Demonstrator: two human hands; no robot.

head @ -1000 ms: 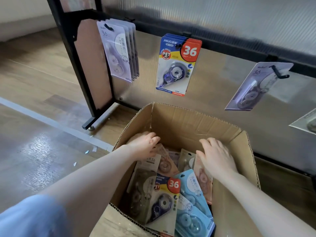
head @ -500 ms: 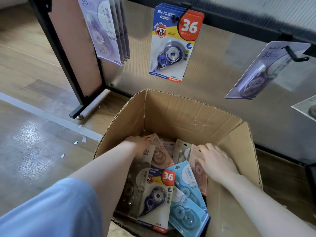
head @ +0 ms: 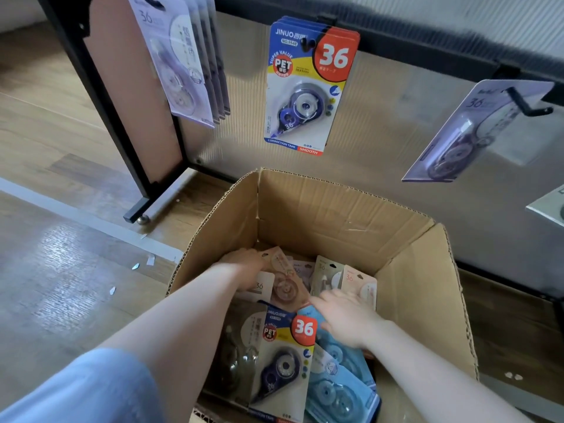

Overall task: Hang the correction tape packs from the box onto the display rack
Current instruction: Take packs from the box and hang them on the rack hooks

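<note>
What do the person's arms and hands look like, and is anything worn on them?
Both forearms are bare, and neither the left hand nor the right hand shows a glove, ring, watch or bracelet. A light blue sleeve covers the left upper arm. No sleeve shows on the right arm within the picture.

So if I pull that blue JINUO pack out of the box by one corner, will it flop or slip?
The JINUO pack is probably stiff and light: flat card, small dispenser. The glossy blister may be slippery, so pinch the card.

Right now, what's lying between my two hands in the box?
Head view: a tan pack lies between the left hand and right hand.
</note>
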